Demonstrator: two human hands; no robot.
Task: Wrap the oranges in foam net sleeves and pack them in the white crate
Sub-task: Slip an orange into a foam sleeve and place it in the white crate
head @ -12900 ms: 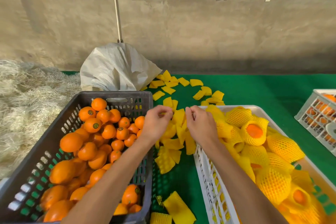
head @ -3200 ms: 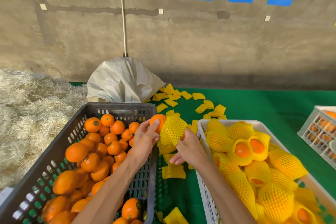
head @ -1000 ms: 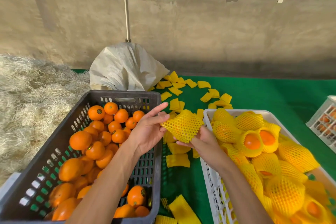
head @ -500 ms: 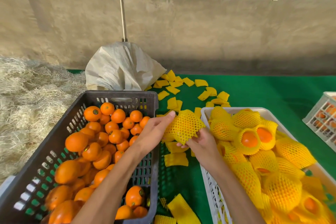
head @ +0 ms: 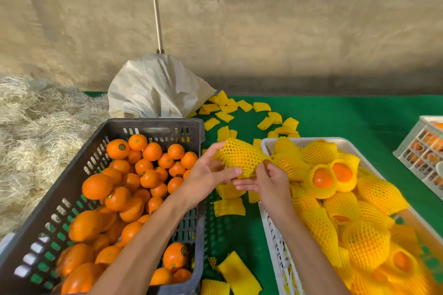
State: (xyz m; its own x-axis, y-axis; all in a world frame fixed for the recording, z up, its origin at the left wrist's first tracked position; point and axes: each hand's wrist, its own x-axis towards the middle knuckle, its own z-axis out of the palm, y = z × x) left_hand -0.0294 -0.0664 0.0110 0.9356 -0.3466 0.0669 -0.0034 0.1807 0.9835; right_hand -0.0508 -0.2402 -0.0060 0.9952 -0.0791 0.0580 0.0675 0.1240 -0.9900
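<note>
An orange in a yellow foam net sleeve (head: 241, 159) is held between the two crates, just left of the white crate's (head: 266, 219) near corner. My left hand (head: 206, 175) grips it with the thumb on top and the fingers under it. From the right, my right hand (head: 267, 183) holds the sleeve's lower edge, thumb on the net and fingers beneath. The white crate holds several sleeved oranges (head: 323, 178). Bare oranges (head: 143, 175) fill the dark plastic crate (head: 153, 124) on the left.
Flat yellow sleeves (head: 229, 207) lie scattered on the green mat (head: 347, 115) between and behind the crates. A white sack (head: 155, 88) stands behind the dark crate, straw (head: 36, 139) lies at the left, and another white crate (head: 422, 151) sits at the far right.
The sleeve went fully over the orange. Over the last second my left hand moved from touching it with spread fingers to gripping it, while my right hand stayed beneath.
</note>
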